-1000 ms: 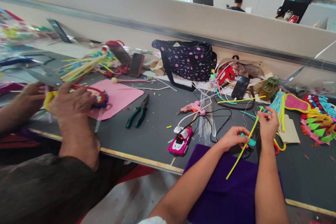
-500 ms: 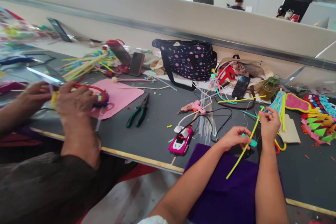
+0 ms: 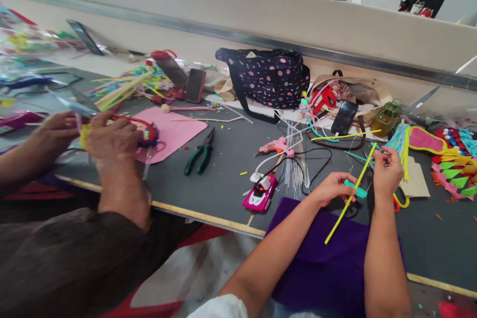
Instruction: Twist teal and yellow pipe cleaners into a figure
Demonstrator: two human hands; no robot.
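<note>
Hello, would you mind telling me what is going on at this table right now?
It is a craft session. The person's left hand pinches a small teal piece against a long yellow strip, while the right hand has its grip on the strip higher up, above purple felt. A pink glue gun and green pliers lie on the grey table. To the left, a co-worker's hands work on a red-rimmed piece.

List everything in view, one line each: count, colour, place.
table: 1, dark grey, across the frame
bag: 1, navy with pink dots, back centre
pliers: 1, green handles, centre
glue gun: 1, pink, centre
toy car: 1, pink, front edge
pink sheet: 1, left of pliers
phone: 1, black, right of bag
purple felt: 1, front edge
co-worker's hand: 1, at left
strip: 1, yellow, in both hands
left hand: pinches strip
right hand: pinches strip higher up
</note>
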